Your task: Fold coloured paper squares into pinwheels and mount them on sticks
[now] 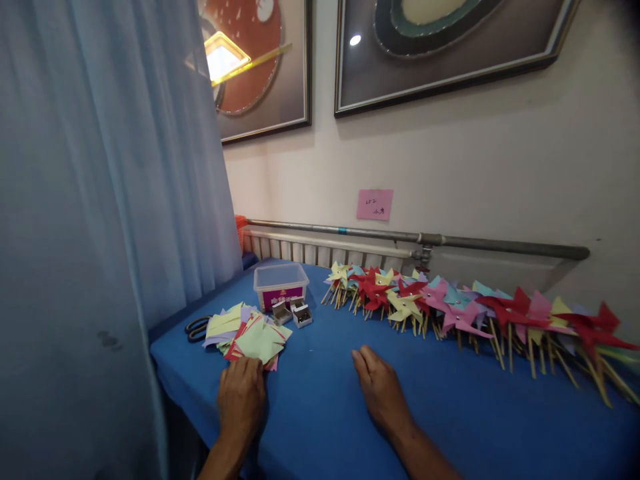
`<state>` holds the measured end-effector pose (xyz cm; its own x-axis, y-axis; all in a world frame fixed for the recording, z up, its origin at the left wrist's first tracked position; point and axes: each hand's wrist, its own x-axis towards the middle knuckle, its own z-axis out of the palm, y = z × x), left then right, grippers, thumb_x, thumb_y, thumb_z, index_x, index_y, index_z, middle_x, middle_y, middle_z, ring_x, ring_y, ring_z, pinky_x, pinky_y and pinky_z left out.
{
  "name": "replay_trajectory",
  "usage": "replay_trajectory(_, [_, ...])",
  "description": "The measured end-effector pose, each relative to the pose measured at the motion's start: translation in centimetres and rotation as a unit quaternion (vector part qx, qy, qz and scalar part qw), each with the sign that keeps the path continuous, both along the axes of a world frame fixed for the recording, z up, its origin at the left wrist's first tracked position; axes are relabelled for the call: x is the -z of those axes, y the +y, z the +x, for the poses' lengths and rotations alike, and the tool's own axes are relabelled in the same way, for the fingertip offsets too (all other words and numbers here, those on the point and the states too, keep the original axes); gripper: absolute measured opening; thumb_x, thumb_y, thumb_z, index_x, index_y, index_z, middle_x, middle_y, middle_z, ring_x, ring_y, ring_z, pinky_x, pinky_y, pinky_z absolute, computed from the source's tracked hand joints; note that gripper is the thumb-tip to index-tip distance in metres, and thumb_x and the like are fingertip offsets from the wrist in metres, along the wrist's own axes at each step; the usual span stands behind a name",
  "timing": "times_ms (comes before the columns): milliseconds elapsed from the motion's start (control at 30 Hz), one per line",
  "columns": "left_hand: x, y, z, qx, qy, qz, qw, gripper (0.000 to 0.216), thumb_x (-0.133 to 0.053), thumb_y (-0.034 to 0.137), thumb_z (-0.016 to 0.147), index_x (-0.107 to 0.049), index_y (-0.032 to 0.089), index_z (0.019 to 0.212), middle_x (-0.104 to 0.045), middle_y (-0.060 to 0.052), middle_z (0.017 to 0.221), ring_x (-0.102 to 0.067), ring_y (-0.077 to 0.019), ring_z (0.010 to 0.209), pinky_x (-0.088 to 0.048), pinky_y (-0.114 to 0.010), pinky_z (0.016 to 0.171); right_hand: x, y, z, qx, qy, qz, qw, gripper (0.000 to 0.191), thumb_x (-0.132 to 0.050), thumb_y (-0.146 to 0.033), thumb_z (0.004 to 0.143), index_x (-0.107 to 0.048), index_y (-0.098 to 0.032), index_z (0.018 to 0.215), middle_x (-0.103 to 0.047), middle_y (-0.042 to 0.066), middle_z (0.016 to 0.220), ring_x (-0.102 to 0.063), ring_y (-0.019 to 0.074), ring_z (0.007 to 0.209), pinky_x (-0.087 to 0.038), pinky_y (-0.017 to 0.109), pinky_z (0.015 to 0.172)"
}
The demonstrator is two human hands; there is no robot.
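Observation:
My left hand (241,400) rests on the blue table (325,407), its fingertips touching the near edge of a pile of cut coloured paper squares (250,333). The fingers are curled down and I cannot see whether they pinch a sheet. My right hand (381,393) lies flat and open on the bare cloth, holding nothing. A long row of finished paper pinwheels on wooden sticks (465,310) runs along the back of the table, beyond the right hand.
A clear plastic box (280,283) and two small open boxes (295,313) stand behind the paper pile. Black scissors (197,328) lie at the left edge. A pale curtain (100,200) hangs at left. A pipe (425,239), radiator and pink note (374,204) are on the wall.

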<state>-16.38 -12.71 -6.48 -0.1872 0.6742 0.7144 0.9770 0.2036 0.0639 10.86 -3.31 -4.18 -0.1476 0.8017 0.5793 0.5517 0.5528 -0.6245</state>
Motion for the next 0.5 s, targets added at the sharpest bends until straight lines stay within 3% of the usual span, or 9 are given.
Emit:
replay_trajectory(133, [0.5, 0.1, -0.5, 0.007, -0.049, 0.036, 0.998, 0.029, -0.044, 0.022, 0.104, -0.070, 0.019, 0.092, -0.072, -0.007, 0.090, -0.064, -0.0233, 0.085, -0.043, -0.035, 0.079, 0.0, -0.1, 0.0, 0.003, 0.000, -0.005, 1.000, 0.056, -0.028, -0.070, 0.103, -0.039, -0.028, 0.067, -0.056, -0.001, 0.058, -0.049, 0.0173, 0.052, -0.033, 0.032, 0.058])
replay_trajectory(333, [0.9, 0.7, -1.2, 0.018, -0.199, -0.002, 0.980, 0.024, -0.046, 0.022, 0.100, -0.066, 0.020, 0.086, -0.070, -0.007, 0.086, -0.066, -0.0230, 0.086, -0.046, -0.033, 0.079, -0.1, -0.2, 0.1, 0.010, -0.012, -0.013, 1.000, 0.058, -0.025, -0.073, 0.101, -0.038, -0.028, 0.067, -0.056, 0.000, 0.059, -0.049, 0.0175, 0.052, -0.033, 0.032, 0.058])
replay_trajectory(500, [1.0, 0.6, -1.3, 0.004, -0.231, 0.012, 0.973, 0.020, -0.048, 0.019, 0.096, -0.066, 0.020, 0.090, -0.071, -0.007, 0.089, -0.067, -0.0231, 0.087, -0.048, -0.033, 0.079, -0.2, -0.4, 0.2, 0.011, -0.009, -0.017, 1.000, 0.058, -0.026, -0.074, 0.100, -0.038, -0.028, 0.066, -0.057, 0.000, 0.059, -0.049, 0.0175, 0.053, -0.033, 0.032, 0.058])
